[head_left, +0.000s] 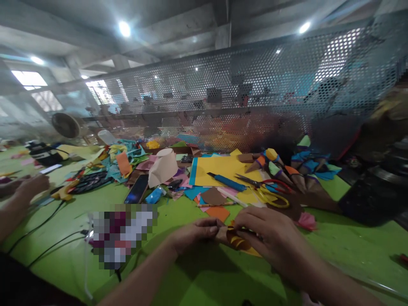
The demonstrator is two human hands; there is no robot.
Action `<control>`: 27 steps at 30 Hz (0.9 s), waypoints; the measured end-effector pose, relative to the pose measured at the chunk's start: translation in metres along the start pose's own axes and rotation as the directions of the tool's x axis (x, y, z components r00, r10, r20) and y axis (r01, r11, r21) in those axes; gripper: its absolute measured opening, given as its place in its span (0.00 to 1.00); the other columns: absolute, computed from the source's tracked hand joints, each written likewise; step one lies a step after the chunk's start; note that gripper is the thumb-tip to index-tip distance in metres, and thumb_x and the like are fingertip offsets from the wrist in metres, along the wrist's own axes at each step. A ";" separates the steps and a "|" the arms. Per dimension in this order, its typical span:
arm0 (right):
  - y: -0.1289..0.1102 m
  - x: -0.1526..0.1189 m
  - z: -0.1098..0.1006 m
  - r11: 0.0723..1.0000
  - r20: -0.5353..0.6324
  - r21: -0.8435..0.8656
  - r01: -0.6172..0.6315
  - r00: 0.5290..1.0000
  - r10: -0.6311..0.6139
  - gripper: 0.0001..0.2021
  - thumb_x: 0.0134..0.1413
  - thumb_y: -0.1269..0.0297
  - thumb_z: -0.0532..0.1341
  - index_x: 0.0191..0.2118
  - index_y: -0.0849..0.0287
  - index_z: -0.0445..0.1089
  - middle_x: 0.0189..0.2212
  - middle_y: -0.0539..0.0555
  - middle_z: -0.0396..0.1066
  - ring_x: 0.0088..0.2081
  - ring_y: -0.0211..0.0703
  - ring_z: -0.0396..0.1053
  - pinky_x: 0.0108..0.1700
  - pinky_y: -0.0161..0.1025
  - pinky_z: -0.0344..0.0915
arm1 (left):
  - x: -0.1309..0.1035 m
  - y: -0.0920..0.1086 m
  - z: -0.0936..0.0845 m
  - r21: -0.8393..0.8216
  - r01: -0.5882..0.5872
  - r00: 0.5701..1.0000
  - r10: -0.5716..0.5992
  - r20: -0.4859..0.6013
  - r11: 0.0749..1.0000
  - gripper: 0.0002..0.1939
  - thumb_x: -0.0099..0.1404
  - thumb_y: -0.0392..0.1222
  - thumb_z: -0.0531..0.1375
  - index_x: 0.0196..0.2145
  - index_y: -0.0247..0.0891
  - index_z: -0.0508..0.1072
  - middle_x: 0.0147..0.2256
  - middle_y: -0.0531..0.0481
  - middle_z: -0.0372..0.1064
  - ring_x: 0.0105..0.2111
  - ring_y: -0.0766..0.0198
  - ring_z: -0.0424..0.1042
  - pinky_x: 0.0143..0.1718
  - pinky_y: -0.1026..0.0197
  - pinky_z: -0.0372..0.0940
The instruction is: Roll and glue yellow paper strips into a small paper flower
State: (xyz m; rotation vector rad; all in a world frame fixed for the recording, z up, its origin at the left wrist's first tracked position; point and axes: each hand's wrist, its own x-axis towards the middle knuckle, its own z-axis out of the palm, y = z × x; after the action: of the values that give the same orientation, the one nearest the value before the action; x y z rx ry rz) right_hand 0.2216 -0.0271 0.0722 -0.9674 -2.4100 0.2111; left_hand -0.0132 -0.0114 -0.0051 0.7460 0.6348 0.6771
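My left hand [199, 233] pinches the brown end of a small brown and yellow craft piece [238, 242], which looks like cut felt or paper. On its yellow, curled part lie the fingers of my right hand [267, 231], closed over it from above and hiding some of it. The piece is just above the green table. Beyond my hands are an orange scrap [218, 213], a brown scrap [214, 196] and a thin pencil-like stick [212, 204]. Scissors with red and yellow handles [276, 198] and a blue utility knife [230, 182] lie farther back.
A yellow sheet [207, 168] lies under the knife. Left of it are a cream cone-like piece [164, 166], a phone [137, 189] and heaped scraps. Cables and a blurred-out object lie left. Another person's hand [35, 187] is far left. A perforated metal screen [197, 102] stands behind the table.
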 end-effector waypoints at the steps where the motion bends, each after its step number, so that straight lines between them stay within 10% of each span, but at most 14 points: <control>1: 0.000 0.000 0.000 1.000 -0.002 0.007 -0.005 1.000 0.005 0.04 0.60 0.71 0.61 0.35 0.54 0.72 0.32 0.51 0.73 0.33 0.42 0.70 0.35 0.36 0.62 | 0.000 0.000 0.000 0.006 0.004 1.000 -0.004 0.000 1.000 0.20 0.49 0.45 0.75 0.37 0.35 0.78 0.33 0.51 0.71 0.33 0.69 0.68 0.36 0.68 0.59; 27: 0.000 0.001 -0.001 0.992 0.025 -0.014 0.129 0.991 -0.129 0.10 0.57 0.75 0.59 0.34 0.54 0.76 0.31 0.51 0.70 0.31 0.40 0.67 0.33 0.37 0.57 | -0.002 0.006 0.003 0.137 0.009 1.000 -0.008 -0.006 0.991 0.18 0.51 0.49 0.73 0.35 0.36 0.79 0.30 0.52 0.71 0.30 0.69 0.66 0.34 0.69 0.57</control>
State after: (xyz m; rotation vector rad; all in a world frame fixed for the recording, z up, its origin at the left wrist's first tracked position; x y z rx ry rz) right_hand 0.2220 -0.0266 0.0737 -0.8166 -2.4885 0.1581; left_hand -0.0139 -0.0110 0.0017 0.8681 0.6939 0.6323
